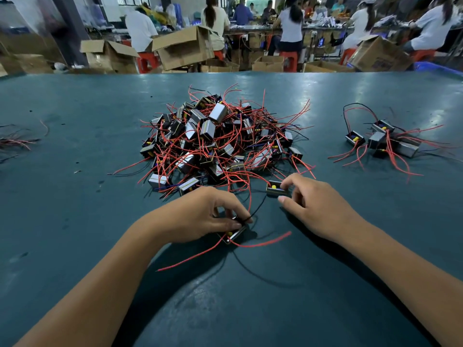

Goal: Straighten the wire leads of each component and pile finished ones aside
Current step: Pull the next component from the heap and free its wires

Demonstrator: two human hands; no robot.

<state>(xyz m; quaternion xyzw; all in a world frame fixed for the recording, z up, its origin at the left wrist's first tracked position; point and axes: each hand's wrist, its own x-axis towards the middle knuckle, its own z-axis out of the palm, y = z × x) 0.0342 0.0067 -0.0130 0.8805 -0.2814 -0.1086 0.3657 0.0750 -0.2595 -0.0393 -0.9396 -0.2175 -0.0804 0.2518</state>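
Head view, places taken from the big heap of components [220, 139] at mid-table. Just near-side of the heap, left hand [200, 216] curled down over a small transformer-like component [235, 234], fingertips pinching its top and a thin black lead [258, 207] looped over the fingers; component lying under and slightly ahead of the fingertips, resting on the green table [75, 171]. Two red leads [260, 242] trailing out from that component, one toward the near left, one to the right, both still curved. At the heap's near-right edge, right hand [315, 206] pinching a second component [275, 189] between thumb and forefinger, other fingers loosely curled; this component just clear of the heap, yellow core facing up, sitting at the fingertips rather than in the palm. Black lead running between the two held components. Well right of the heap, a smaller pile [385, 144] of components with long red leads fanned outward. Far left of the heap, at the table edge, a loose bundle of wires [15, 141]. Beyond the heap, past the table's far edge, open cardboard boxes [185, 48] and seated workers, backs turned.
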